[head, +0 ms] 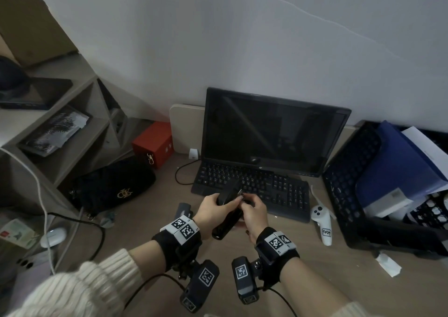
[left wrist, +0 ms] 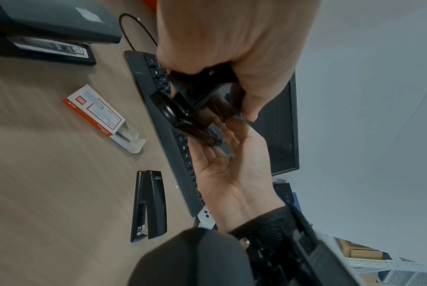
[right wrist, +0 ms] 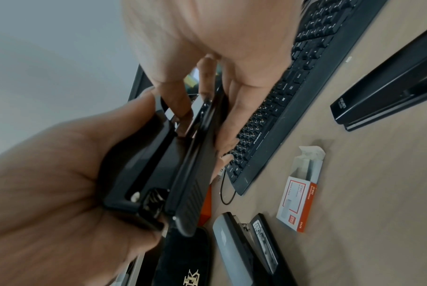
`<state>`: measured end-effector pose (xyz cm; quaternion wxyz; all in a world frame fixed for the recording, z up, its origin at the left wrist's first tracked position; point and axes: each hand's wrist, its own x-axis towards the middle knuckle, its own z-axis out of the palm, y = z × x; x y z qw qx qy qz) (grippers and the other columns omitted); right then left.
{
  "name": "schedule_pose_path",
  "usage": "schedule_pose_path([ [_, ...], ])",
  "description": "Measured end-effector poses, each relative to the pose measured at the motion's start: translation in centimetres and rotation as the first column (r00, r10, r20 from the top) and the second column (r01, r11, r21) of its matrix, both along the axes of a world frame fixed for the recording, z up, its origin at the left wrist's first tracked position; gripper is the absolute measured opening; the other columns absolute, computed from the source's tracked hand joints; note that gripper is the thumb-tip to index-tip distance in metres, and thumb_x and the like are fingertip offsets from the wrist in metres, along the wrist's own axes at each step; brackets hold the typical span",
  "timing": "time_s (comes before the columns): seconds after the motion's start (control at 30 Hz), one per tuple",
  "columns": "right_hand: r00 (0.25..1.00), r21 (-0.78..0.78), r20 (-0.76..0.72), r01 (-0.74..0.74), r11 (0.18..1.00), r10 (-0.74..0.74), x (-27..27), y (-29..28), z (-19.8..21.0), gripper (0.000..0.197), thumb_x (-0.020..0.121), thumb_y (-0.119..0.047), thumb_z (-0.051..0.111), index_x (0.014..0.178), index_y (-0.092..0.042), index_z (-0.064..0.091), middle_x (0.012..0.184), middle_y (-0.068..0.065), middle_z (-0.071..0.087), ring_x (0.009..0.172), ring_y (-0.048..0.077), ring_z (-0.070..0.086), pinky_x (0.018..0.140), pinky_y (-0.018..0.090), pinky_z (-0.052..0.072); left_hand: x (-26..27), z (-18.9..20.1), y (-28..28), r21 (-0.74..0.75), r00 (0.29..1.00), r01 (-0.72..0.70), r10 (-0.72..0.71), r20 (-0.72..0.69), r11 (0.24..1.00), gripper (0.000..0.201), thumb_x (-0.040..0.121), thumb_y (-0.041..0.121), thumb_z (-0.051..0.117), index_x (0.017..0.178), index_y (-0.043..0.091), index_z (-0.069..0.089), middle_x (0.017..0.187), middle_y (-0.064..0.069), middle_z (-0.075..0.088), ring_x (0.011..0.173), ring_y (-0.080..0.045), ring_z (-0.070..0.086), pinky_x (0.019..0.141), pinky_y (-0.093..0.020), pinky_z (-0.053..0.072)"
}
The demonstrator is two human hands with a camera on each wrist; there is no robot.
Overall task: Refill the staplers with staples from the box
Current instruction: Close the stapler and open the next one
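Black plastic, hinged open: the stapler (head: 228, 205) is held up in the air over the front edge of the keyboard (head: 278, 190), its lid swung away from the base. The left hand (head: 213, 210) is the grip that carries it, fingers curled round the body from below and behind. The right hand (head: 254, 211) works at the front end, fingertips (right wrist: 180, 114) reaching into the gap between lid and base, apparently pinching something small there; whether a strip of staples sits between them cannot be told, as the fingers hide it.

My reading is that this stapler is being loaded, or its channel cleared, so the refill is partway. Next would come seating a strip squarely in the channel and closing the lid, with the left hand keeping the body from twisting.

On the worktop (left wrist: 48, 174) below, the staple box (left wrist: 102, 118) lies with one end open, near the keyboard. A closed black stapler (left wrist: 149, 205) lies beside it, and a grey-topped stapler (right wrist: 246, 249) lies open, its channel showing. A black handbag (head: 114, 183) sits further left.
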<state>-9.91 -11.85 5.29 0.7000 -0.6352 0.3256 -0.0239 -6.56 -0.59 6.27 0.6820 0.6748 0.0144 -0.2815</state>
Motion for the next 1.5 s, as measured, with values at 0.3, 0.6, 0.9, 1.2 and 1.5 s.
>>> schedule_pose_path([
  [0.3, 1.0, -0.01, 0.0, 0.005, 1.0, -0.005, -0.1, 0.0, -0.2, 0.018, 0.092, -0.006, 0.051, 0.104, -0.016, 0.061, 0.103, 0.013, 0.066, 0.092, 0.029, 0.066, 0.056, 0.035, 0.056, -0.1, -0.1, 0.0, -0.018, 0.999, -0.004, 0.004, -0.038, 1.0, 0.033, 0.084, 0.032, 0.078, 0.1, 0.005, 0.071, 0.094, -0.017, 0.075, 0.083, -0.028, 0.074, 0.073, -0.04, 0.063],
  [0.6, 1.0, -0.006, -0.012, 0.022, 1.0, -0.022, 0.0, 0.0, -0.6, 0.019, 0.091, -0.005, 0.051, 0.104, -0.014, 0.061, 0.103, 0.015, 0.067, 0.092, 0.031, 0.066, 0.063, 0.046, 0.059, -0.3, 0.2, 0.1, -0.013, 0.999, -0.005, 0.004, -0.034, 1.0, 0.031, 0.084, 0.031, 0.077, 0.099, 0.005, 0.071, 0.092, -0.015, 0.075, 0.079, -0.024, 0.074, 0.065, -0.032, 0.059],
  [0.9, 1.0, -0.07, 0.018, 0.024, 0.997, -0.023, 0.2, 0.1, -0.3, 0.021, 0.09, -0.003, 0.052, 0.106, -0.014, 0.06, 0.104, 0.012, 0.065, 0.086, 0.022, 0.064, 0.051, 0.026, 0.051, -0.2, 0.7, 0.2, -0.055, 0.999, -0.011, 0.009, -0.043, 0.998, 0.029, 0.086, 0.027, 0.076, 0.1, 0.002, 0.069, 0.082, -0.012, 0.072, 0.068, -0.021, 0.073, 0.059, -0.029, 0.057],
  [1.2, 1.0, -0.077, -0.016, 0.011, 0.997, -0.012, 0.4, 0.7, -1.2, 0.03, 0.091, -0.009, 0.052, 0.118, -0.023, 0.055, 0.111, 0.008, 0.064, 0.096, 0.025, 0.065, 0.064, 0.037, 0.059, -0.2, 0.3, -0.1, -0.05, 0.998, -0.044, 0.041, -0.057, 0.998, 0.03, 0.085, 0.026, 0.077, 0.098, 0.0, 0.068, 0.087, -0.017, 0.072, 0.072, -0.025, 0.073, 0.059, -0.032, 0.058],
  [1.5, 1.0, -0.096, -0.029, -0.001, 0.995, -0.002, 0.4, 0.6, -1.2, 0.024, 0.091, -0.006, 0.051, 0.111, -0.019, 0.057, 0.107, 0.009, 0.064, 0.093, 0.023, 0.064, 0.058, 0.032, 0.054, -0.1, -0.4, 0.1, -0.051, 0.996, -0.045, 0.042, -0.076, 0.998, 0.033, 0.082, 0.028, 0.08, 0.1, 0.002, 0.069, 0.095, -0.02, 0.074, 0.082, -0.03, 0.075, 0.071, -0.042, 0.062],
])
